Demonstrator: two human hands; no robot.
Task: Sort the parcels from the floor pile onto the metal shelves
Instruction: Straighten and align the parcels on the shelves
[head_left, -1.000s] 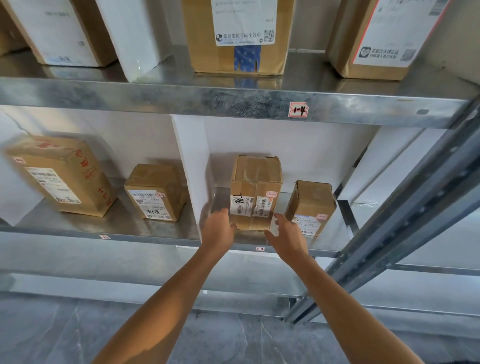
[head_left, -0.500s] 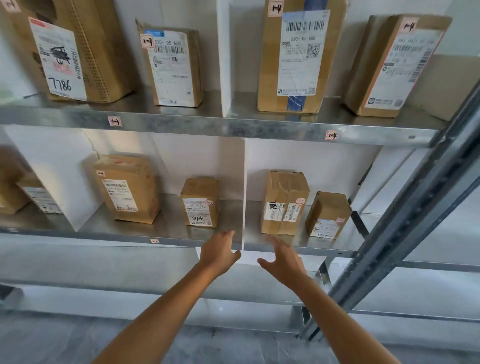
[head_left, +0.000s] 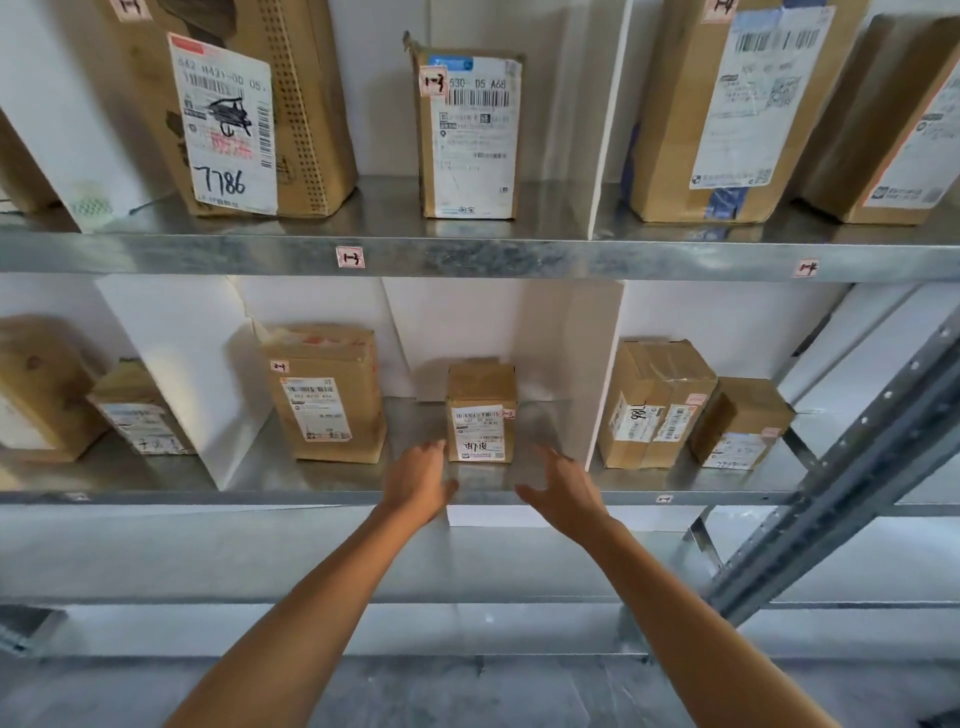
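Note:
A small brown parcel (head_left: 480, 413) with a white label stands upright on the middle metal shelf (head_left: 311, 480), in the bay left of a white divider (head_left: 597, 374). My left hand (head_left: 418, 480) hovers at the shelf's front edge, just left of that parcel, fingers relaxed and holding nothing. My right hand (head_left: 561, 488) is to the parcel's right, fingers spread, empty. A taped parcel (head_left: 652, 405) and a smaller one (head_left: 740, 423) stand in the bay to the right. The floor pile is out of view.
A taller parcel (head_left: 330, 392) stands left of the small one. The upper shelf (head_left: 467, 257) carries several larger boxes, one marked 7786 (head_left: 234, 104). A slanted steel upright (head_left: 852, 467) crosses at the right. Grey floor lies below.
Both hands let go of the taped parcel in the right bay and shifted left. They now flank the small parcel in the neighbouring bay. The view panned left and upward.

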